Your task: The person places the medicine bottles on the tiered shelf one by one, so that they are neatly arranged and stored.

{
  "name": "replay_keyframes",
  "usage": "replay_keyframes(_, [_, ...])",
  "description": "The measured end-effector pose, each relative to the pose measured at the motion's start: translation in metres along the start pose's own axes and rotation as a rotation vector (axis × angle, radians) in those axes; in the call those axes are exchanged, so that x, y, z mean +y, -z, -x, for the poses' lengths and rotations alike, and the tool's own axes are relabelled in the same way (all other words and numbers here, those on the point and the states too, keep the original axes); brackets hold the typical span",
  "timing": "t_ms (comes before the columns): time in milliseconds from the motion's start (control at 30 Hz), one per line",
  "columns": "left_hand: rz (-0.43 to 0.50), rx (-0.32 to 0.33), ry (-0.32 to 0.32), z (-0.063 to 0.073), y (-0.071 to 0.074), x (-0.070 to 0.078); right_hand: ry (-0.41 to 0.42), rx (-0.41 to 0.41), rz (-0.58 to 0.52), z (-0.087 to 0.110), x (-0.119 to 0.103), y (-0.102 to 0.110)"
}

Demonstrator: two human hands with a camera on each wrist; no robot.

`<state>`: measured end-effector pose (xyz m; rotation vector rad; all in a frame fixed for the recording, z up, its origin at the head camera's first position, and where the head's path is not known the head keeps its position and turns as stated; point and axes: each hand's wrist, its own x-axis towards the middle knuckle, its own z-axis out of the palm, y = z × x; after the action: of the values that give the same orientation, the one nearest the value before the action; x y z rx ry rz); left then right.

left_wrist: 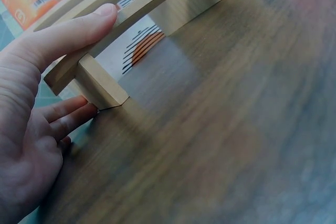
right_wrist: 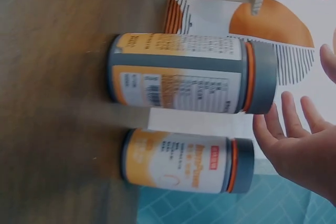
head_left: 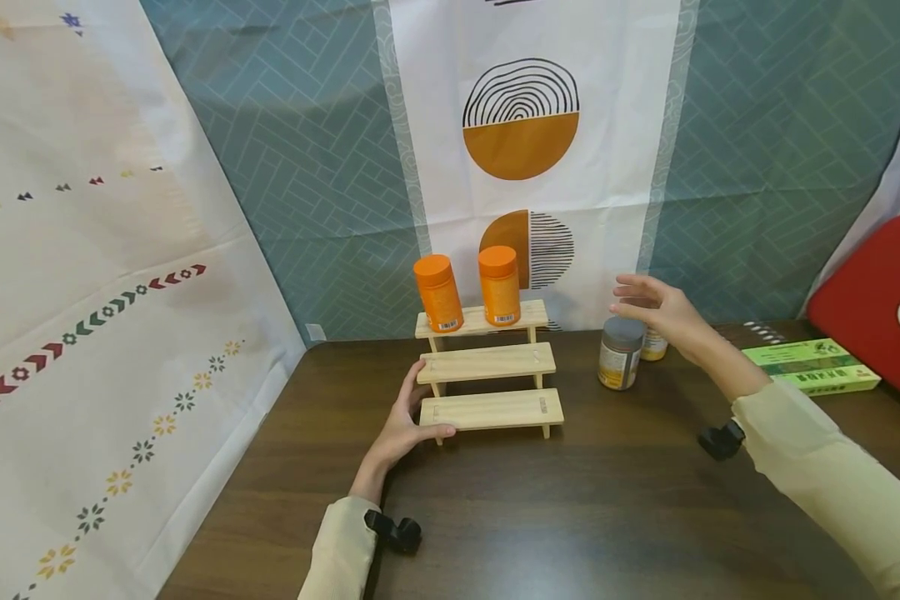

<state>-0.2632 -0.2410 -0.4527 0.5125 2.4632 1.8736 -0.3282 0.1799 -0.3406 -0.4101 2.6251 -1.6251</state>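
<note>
A three-step wooden display stand (head_left: 487, 364) stands on the table, with two orange jars (head_left: 438, 293) (head_left: 501, 287) on its top step. My left hand (head_left: 400, 429) holds the stand's left end. In the left wrist view the thumb (left_wrist: 79, 32) lies along a step board, and other fingers reach beside a leg. To the right of the stand is a grey-lidded jar (head_left: 619, 354), with a second grey-lidded jar (head_left: 654, 344) partly hidden behind it. My right hand (head_left: 663, 307) hovers by their lids, fingers loosely spread, holding nothing; in the right wrist view both jars stand upright on the table.
A green and yellow box (head_left: 813, 367) lies at the right, beside a red case (head_left: 877, 292) with a white emblem. Patterned cloth hangs behind the dark wooden table (head_left: 495, 517), and a white cloth (head_left: 120, 333) borders it on the left.
</note>
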Motion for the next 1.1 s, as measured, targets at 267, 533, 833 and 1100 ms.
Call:
replay_keyframes(267, [0.000,-0.008,0.008,-0.001,-0.001,0.001,-0.036,-0.062,0.029,0.012,0.016,0.003])
replay_keyframes(533, [-0.008,0.002,-0.004,-0.002,0.001,0.000,-0.079,-0.121,0.076,0.018,0.027,0.001])
replay_keyframes(833, [-0.005,-0.001,0.011,-0.001,0.001,0.000,-0.098,-0.117,0.075,0.017,0.034,-0.005])
replay_keyframes(1100, [-0.006,0.002,0.011,-0.001,0.001,0.001,-0.071,-0.084,0.074,0.018,0.035,-0.010])
